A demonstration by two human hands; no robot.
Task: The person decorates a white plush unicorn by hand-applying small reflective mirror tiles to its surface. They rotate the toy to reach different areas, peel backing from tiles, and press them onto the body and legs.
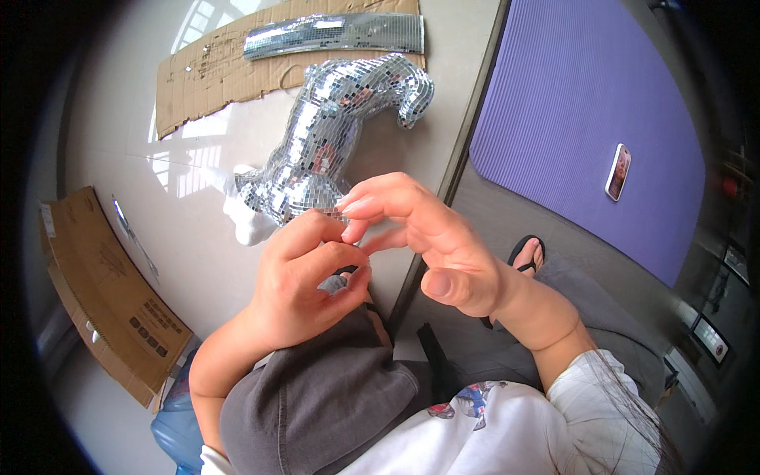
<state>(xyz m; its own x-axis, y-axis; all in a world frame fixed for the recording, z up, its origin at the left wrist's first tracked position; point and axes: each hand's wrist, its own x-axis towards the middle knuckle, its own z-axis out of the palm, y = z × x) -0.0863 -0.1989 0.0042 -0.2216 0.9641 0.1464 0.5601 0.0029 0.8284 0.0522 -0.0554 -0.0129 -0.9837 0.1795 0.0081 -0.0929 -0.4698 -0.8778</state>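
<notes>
My left hand [309, 279] and my right hand [445, 249] meet in front of me at the fingertips. The left fingers are curled, and whether something small sits between them cannot be made out. On the right hand the fingers bend toward the left fingertips while the thumb stands apart, and nothing shows in its grasp. Just beyond my hands lies a torso-like mannequin form [326, 136] covered in small mirror tiles. A white uncovered part [249, 225] shows at its near left end, and my fingers overlap its near edge in the picture.
A mirror-tile sheet [338, 35] lies on flat cardboard [219, 89] at the back. Scissors [133, 231] rest on the glossy floor, left, near a cardboard box [113, 297] and a blue plastic water bottle [172, 421]. A phone [618, 172] lies on a purple ribbed mat [570, 119].
</notes>
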